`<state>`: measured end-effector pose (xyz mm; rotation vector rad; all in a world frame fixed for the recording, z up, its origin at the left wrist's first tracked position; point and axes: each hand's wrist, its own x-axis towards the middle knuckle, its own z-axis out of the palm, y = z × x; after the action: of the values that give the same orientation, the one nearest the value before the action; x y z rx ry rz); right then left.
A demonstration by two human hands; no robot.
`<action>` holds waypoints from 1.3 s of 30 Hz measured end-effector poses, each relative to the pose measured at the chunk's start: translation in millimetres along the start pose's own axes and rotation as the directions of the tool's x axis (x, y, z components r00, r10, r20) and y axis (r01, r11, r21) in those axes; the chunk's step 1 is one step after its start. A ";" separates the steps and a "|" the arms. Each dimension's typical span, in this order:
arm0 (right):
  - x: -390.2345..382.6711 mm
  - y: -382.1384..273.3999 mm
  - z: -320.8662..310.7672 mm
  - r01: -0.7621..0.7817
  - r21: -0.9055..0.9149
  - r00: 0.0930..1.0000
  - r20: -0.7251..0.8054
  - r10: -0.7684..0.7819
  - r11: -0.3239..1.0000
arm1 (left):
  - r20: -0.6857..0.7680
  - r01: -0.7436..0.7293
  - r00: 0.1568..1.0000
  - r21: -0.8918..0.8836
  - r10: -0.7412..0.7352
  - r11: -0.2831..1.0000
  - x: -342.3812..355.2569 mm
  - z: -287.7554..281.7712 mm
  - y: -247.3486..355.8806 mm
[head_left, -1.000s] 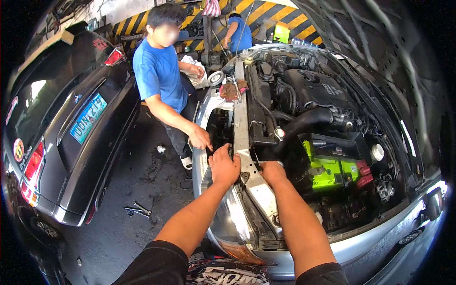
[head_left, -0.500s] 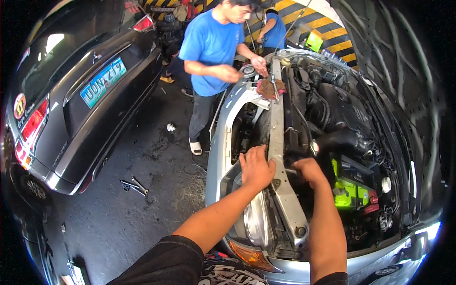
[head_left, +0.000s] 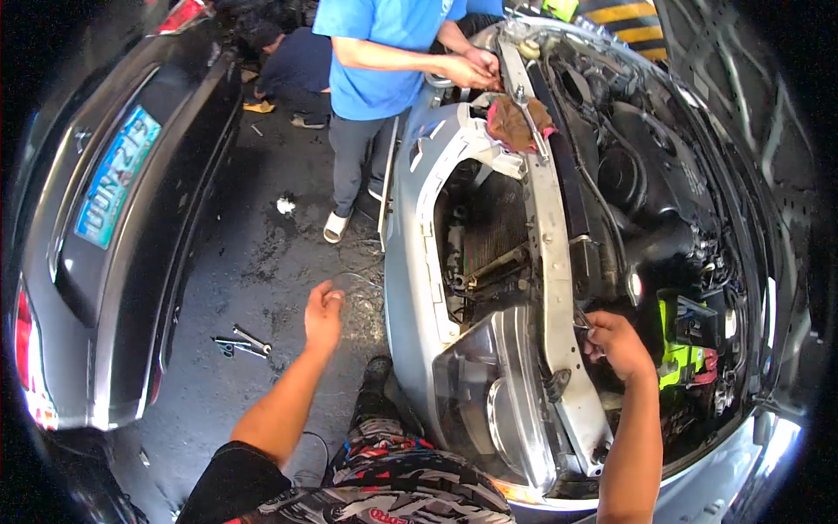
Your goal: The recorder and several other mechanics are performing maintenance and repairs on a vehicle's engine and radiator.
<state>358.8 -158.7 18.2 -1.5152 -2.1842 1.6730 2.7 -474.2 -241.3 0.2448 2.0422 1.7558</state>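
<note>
My left hand [head_left: 323, 316] is in the air over the floor, left of the light-blue car. Its fingers are loosely bent, thumb apart, and nothing shows in them. At the inner edge of the grey metal crossbar [head_left: 559, 279], the fingers of my right hand [head_left: 618, 342] are closed around something small and dark, mostly hidden. The clear headlight [head_left: 493, 397] lies between my hands, below the bare front opening of the car. Farther along the crossbar, a ratchet wrench [head_left: 531, 122] rests on a brown and pink rag [head_left: 515, 127].
A person in a blue shirt [head_left: 375, 52] works with both hands at the far end of the crossbar. Behind, another person [head_left: 297, 65] crouches. A dark car [head_left: 113, 288] stands at left. Several tools [head_left: 244, 342] lie on the floor. A bright green battery [head_left: 676, 358] sits in the engine bay.
My left hand has come off the crossbar and moved left, over the floor. My right hand stays by the crossbar. The view has shifted, and the blue-shirted person's hands have come together.
</note>
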 end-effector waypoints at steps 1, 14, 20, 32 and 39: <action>1.1 0.2 -4.1 -0.052 0.107 0.998 -0.023 0.055 0.993 | 0.044 0.002 0.999 0.052 -0.005 0.999 11.8 -0.3 3.0; -0.2 -24.7 -3.1 -0.254 0.054 0.945 -0.196 0.260 0.966 | 0.978 -0.951 0.160 0.115 0.136 0.286 72.4 203.8 123.2; -18.3 10.4 13.0 -0.202 0.145 0.920 -0.311 0.239 0.968 | 0.872 -1.000 0.004 0.014 -0.490 0.018 84.4 261.6 119.3; -22.4 35.1 28.7 -0.033 0.449 0.931 -0.310 0.190 0.893 | 0.733 -0.572 0.041 0.575 -0.680 0.585 139.5 288.7 102.1; -22.2 31.9 31.1 -0.062 0.397 0.945 -0.273 0.183 0.916 | 0.901 -0.850 0.089 0.291 -0.424 0.439 142.7 298.4 87.0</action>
<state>376.1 -197.6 -7.6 -1.6849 -1.5284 1.6398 -8.0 -133.2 -216.8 1.7675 1.3976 -0.0763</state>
